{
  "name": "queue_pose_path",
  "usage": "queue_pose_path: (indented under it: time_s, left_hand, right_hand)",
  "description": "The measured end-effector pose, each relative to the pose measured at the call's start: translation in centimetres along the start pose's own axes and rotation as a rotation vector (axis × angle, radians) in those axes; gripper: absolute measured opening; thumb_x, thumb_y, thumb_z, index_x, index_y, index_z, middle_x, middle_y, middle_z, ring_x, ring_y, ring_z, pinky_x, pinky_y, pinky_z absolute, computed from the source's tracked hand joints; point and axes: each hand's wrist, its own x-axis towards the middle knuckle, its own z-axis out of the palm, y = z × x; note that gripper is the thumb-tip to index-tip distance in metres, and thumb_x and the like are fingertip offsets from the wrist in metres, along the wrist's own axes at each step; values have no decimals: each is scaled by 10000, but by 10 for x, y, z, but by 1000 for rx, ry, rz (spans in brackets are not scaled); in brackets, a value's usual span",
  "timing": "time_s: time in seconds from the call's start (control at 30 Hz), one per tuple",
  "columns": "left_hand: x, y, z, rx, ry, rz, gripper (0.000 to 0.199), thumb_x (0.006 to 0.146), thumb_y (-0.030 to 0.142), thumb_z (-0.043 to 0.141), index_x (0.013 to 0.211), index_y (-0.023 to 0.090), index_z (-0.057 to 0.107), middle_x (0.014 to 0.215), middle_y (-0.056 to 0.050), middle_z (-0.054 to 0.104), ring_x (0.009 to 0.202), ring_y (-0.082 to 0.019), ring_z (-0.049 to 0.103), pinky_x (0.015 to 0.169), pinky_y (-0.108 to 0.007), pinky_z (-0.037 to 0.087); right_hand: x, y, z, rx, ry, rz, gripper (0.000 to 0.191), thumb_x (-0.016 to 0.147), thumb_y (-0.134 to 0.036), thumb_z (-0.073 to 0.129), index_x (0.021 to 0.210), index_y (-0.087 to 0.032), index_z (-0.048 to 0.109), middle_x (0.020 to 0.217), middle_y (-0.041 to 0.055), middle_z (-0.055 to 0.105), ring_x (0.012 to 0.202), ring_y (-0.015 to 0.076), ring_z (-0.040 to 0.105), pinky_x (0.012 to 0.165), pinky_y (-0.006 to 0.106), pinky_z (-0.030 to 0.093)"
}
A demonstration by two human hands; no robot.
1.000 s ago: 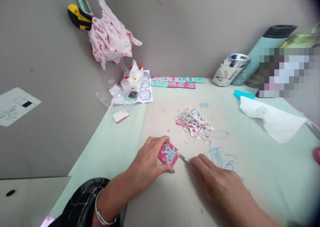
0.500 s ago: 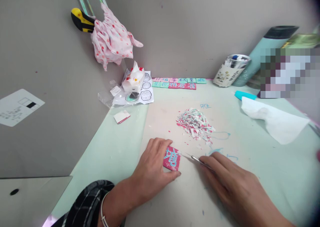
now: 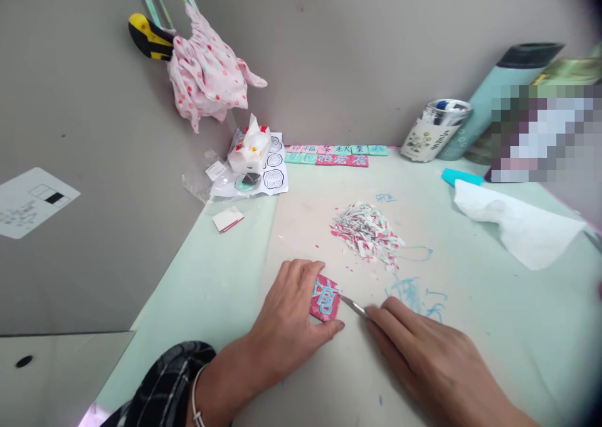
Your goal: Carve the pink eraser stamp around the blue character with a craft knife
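Note:
A small red tile point(image 3: 325, 298) with a carved light-blue character lies on the beige work surface. My left hand point(image 3: 294, 308) is closed around its left side, with fingers at the top edge and thumb by the lower corner. In my right hand point(image 3: 414, 345) is a thin carving knife point(image 3: 353, 305), pinched like a pen; most of its handle is hidden by the fingers. The blade tip meets the tile's right edge near the upper corner. Beyond both hands sits a heap of red, white and green shavings point(image 3: 365, 229).
Rows of coloured character tiles point(image 3: 336, 154) line the back wall. Tissue and plastic packaging point(image 3: 249, 157) lie back left, with a white block point(image 3: 228, 219) in front. A pen jar point(image 3: 436, 131), a teal bottle point(image 3: 503, 94) and a white tissue point(image 3: 522, 226) are at the right.
My right hand has moved slightly left and down, bringing the knife tip from just off the tile to its right edge. My left hand keeps its hold on the tile.

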Motion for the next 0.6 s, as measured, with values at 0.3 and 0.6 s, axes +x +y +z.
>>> queue_pose_path:
  time_s: [0.3, 0.6]
  left_hand:
    - [-1, 0, 0, -5, 14, 3, 666, 748, 197, 764, 1325, 198, 433, 1249, -92, 544, 1158, -292, 483, 1016, -477, 455]
    - [-1, 1, 0, -6, 13, 32, 646, 757, 157, 746, 1325, 160, 438, 1236, -103, 539, 1144, -286, 471, 1012, -473, 451]
  right_hand:
    - [-1, 1, -1, -4, 12, -18, 213, 1035, -192, 326, 1079, -187, 535, 782, 7, 576, 576, 134, 608, 493, 272, 410]
    - [-3, -2, 1, 21, 10, -13, 277, 1031, -152, 257, 1076, -189, 528, 809, 15, 564, 603, 140, 576, 532, 279, 401]
